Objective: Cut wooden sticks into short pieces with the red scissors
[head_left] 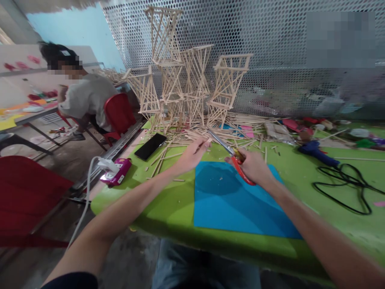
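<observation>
My right hand (pixel 257 166) is wrapped round a pair of scissors (pixel 221 140) with red handles. The metal blades point up and left to the pile of thin wooden sticks (pixel 192 134). At the pile's near edge, left of the blades, my left hand (pixel 194 154) has its fingers pinched together; what they hold, if anything, is too small to make out. A blue sheet (pixel 228 204) lies flat below both hands. Behind the loose sticks stands a tower-like structure built of sticks (pixel 173 82), with several flared sections.
A black phone (pixel 150 146) and a purple power strip (pixel 120 172) with a white plug lie at left. To the right is a blue glue gun (pixel 317 152) with a looped black cord. A perforated metal panel (pixel 270 40) rises behind. Another person (pixel 90 94) sits at far left.
</observation>
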Tool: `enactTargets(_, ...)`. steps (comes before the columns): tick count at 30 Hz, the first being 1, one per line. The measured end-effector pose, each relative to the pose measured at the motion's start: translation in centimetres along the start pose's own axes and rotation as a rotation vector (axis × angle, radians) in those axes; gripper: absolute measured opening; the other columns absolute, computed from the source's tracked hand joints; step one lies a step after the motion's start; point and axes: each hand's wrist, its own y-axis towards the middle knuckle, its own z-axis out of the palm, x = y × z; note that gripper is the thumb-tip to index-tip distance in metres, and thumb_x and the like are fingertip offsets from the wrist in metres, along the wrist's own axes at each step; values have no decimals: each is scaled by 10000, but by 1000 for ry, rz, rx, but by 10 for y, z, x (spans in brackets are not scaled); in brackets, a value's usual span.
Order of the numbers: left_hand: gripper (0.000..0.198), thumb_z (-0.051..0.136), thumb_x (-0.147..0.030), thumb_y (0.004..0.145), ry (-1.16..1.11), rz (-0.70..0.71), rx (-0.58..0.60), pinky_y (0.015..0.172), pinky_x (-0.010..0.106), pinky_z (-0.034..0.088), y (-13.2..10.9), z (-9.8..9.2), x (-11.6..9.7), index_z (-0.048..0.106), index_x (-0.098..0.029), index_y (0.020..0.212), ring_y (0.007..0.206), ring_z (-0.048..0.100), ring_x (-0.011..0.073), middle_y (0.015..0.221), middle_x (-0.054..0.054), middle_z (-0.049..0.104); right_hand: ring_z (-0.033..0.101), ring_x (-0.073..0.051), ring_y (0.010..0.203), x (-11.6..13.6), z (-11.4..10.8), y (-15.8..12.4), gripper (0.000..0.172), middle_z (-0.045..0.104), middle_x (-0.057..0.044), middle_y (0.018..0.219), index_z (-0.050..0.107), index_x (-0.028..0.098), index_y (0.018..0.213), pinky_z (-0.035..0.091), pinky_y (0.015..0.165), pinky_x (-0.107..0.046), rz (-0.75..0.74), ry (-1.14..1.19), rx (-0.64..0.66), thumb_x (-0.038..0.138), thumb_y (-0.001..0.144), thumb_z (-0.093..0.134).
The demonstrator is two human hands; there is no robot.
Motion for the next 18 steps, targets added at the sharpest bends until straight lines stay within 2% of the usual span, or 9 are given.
enactTargets(2, 318, 600, -458, 1058, 120, 104, -21, 884, 289, 452, 0, -2, -2, 732, -180, 979, 1043, 577, 212, 1024, 72, 665, 475, -171, 577, -2, 0, 0, 480, 616, -29, 636, 579, 235, 734, 318, 587, -316, 16, -11, -38, 688, 857, 680)
enactTargets(4, 377, 595, -515, 1052, 134, 116, -68, 811, 282, 450, 0, -4, -1, 733, -175, 963, 936, 580, 194, 949, 65, 651, 472, -171, 583, -5, -1, 1, 480, 613, -29, 646, 578, 235, 740, 309, 577, -314, 35, 21, -68, 691, 858, 671)
enactTargets(6, 423, 598, -570, 1037, -3, 82, -128, 703, 267, 436, 2, -3, 2, 702, -167, 960, 746, 546, 146, 810, 23, 606, 483, -172, 588, -8, -1, 1, 492, 602, -25, 640, 574, 234, 733, 314, 568, -312, 66, 86, -92, 702, 848, 676)
enactTargets(8, 414, 661, -584, 997, -218, 72, -196, 670, 255, 457, 4, -2, 6, 653, -173, 955, 673, 549, 117, 759, -7, 601, 485, -167, 582, -10, 0, 2, 501, 584, -15, 623, 570, 232, 722, 320, 559, -311, 104, 143, -102, 704, 829, 700)
enactTargets(12, 386, 798, -518, 910, -528, 49, -300, 744, 265, 564, 7, 0, 10, 622, -180, 968, 723, 672, 110, 853, 19, 730, 484, -161, 592, -16, 0, 5, 482, 573, 4, 622, 581, 223, 746, 342, 565, -308, 112, 208, -74, 674, 827, 730)
enactTargets(18, 417, 819, -495, 896, -602, -1, -335, 851, 305, 634, 7, -1, 8, 719, -150, 1108, 832, 775, 147, 992, 91, 817, 582, -195, 704, -26, 4, 6, 375, 658, -17, 769, 598, 219, 898, 450, 666, -327, -23, 290, 8, 584, 913, 684)
